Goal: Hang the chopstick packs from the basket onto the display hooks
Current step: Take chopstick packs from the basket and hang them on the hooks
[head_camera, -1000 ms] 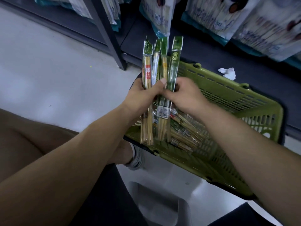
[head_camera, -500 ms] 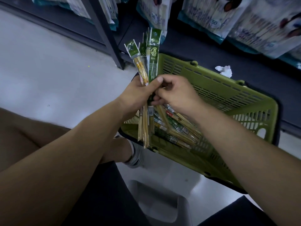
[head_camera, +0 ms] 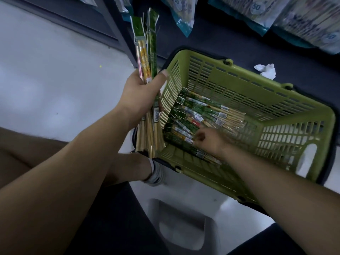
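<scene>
Right grip (head_camera: 207, 142) has left the bundle (head_camera: 147, 57) and dropped into the basket (head_camera: 239, 80), fingers curled on the loose packs (head_camera: 202, 111) beneath it; whether one is pinched cannot be told. Left grip (head_camera: 141, 94) clasps the bundle upright. Picking one pack by its header end, left of the right grip, should ease hanging.

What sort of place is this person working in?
Most likely a shop aisle being restocked. A green shopping basket holds chopstick packs, sealed bags of goods hang above a dark shelf, and the left hand grips a bundle of packs.
</scene>
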### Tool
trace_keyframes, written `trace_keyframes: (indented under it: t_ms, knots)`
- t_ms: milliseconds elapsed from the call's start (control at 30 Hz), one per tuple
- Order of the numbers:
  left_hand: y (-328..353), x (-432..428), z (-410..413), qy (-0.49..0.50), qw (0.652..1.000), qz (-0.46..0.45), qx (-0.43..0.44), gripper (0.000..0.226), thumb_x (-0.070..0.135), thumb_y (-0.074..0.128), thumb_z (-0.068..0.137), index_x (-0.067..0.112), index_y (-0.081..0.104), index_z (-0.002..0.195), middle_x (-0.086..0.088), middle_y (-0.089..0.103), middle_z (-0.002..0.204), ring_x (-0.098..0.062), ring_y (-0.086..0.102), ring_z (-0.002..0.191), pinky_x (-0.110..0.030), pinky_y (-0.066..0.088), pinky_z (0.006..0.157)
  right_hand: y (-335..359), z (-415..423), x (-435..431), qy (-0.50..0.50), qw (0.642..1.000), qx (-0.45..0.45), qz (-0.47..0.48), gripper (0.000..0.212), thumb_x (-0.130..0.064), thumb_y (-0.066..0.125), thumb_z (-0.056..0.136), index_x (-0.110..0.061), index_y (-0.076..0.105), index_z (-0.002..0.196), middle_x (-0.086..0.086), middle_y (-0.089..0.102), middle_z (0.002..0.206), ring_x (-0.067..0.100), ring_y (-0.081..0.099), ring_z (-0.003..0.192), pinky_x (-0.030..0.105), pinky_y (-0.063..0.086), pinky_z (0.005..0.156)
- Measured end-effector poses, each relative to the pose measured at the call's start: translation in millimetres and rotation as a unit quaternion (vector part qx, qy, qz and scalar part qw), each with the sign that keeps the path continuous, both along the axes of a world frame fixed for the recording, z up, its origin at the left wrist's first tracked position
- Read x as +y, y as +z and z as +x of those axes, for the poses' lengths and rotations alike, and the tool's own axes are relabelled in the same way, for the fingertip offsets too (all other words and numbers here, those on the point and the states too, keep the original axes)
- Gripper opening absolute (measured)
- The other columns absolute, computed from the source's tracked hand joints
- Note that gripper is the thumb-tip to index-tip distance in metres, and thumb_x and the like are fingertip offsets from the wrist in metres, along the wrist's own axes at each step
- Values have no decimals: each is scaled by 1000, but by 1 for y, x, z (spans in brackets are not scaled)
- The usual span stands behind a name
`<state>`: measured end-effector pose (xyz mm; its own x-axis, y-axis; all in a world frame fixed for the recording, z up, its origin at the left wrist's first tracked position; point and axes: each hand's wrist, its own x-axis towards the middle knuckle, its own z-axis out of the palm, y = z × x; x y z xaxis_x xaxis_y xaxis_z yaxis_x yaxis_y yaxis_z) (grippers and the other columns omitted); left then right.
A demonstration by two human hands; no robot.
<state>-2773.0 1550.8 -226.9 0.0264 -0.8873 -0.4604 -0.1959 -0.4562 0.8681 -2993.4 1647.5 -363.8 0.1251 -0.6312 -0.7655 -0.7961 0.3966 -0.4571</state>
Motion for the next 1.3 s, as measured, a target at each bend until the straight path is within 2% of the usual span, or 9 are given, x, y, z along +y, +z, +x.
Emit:
trace_keyframes:
  t_ms: [200, 333, 533, 633, 800, 933, 1000, 1167, 1300]
  knots:
    - [-8, 2, 0, 9, 999, 11, 48, 33, 38, 75, 91, 17, 49, 89, -8, 55, 70, -23, 59, 53, -38, 57, 56, -24, 14, 23, 116, 982, 129, -72, 38, -39, 74, 90, -20, 64, 120, 8, 64, 118, 26, 59, 105, 31, 43, 75]
    - [-11, 0, 3, 5, 998, 14, 58, 33, 37, 75, 92, 18, 48, 91, -4, 58, 66, -25, 59, 52, -41, 58, 59, -28, 18, 25, 120, 985, 116, -35, 35, -40, 77, 87, -23, 67, 116, 6, 68, 113, 26, 63, 103, 33, 49, 80]
    - [-14, 0, 3, 8, 998, 11, 57, 34, 39, 76, 90, 17, 49, 91, -4, 58, 65, -24, 60, 51, -40, 59, 58, -29, 11, 27, 114, 988, 100, -33, 20, -36, 70, 94, -20, 69, 107, 6, 67, 104, 22, 59, 88, 30, 44, 72]
    - [-14, 0, 2, 7, 998, 14, 59, 35, 40, 76, 90, 16, 50, 91, -5, 57, 66, -23, 60, 52, -41, 59, 58, -27, 6, 28, 122, 989, 79, -22, 13, -36, 69, 95, -24, 63, 94, 4, 65, 97, 21, 56, 82, 29, 41, 70]
    - [-11, 2, 0, 15, 998, 21, 64, 32, 37, 75, 91, 16, 51, 92, -5, 57, 67, -22, 59, 51, -39, 59, 57, -20, -4, 24, 32, 999, 36, -5, 12, -31, 72, 94, -24, 62, 92, -2, 63, 88, 13, 60, 77, 28, 44, 62]
    - [-4, 5, -6, 26, 998, 24, 50, 32, 36, 75, 92, 14, 52, 93, -11, 56, 79, -20, 59, 53, -33, 56, 55, 8, -16, 4, -80, 993, -15, -80, 17, -26, 73, 93, -27, 58, 84, -4, 62, 82, 15, 61, 74, 27, 43, 60]
    - [-1, 9, -10, 33, 998, 29, 51, 29, 36, 74, 94, 16, 54, 93, -8, 59, 81, -18, 61, 57, -30, 55, 53, 34, -18, -11, -148, 981, -54, -112, 9, -24, 75, 92, -22, 66, 91, 3, 70, 86, 19, 66, 77, 31, 50, 65]
    - [12, 18, -28, -4, 997, 32, 63, 30, 51, 74, 90, 30, 63, 109, 8, 73, 101, -8, 70, 91, -25, 51, 72, 121, -12, -42, -234, 945, -163, -164, 14, -30, 78, 89, -20, 68, 87, -1, 71, 81, 11, 62, 70, 26, 45, 66]
    - [40, 22, -51, -30, 993, -5, 118, 49, 51, 73, 90, 22, 63, 127, 2, 76, 119, -15, 71, 111, -41, 54, 99, 184, -2, -45, -230, 930, -198, -208, 18, -34, 79, 87, -24, 64, 83, -10, 63, 77, 4, 56, 68, 22, 44, 66]
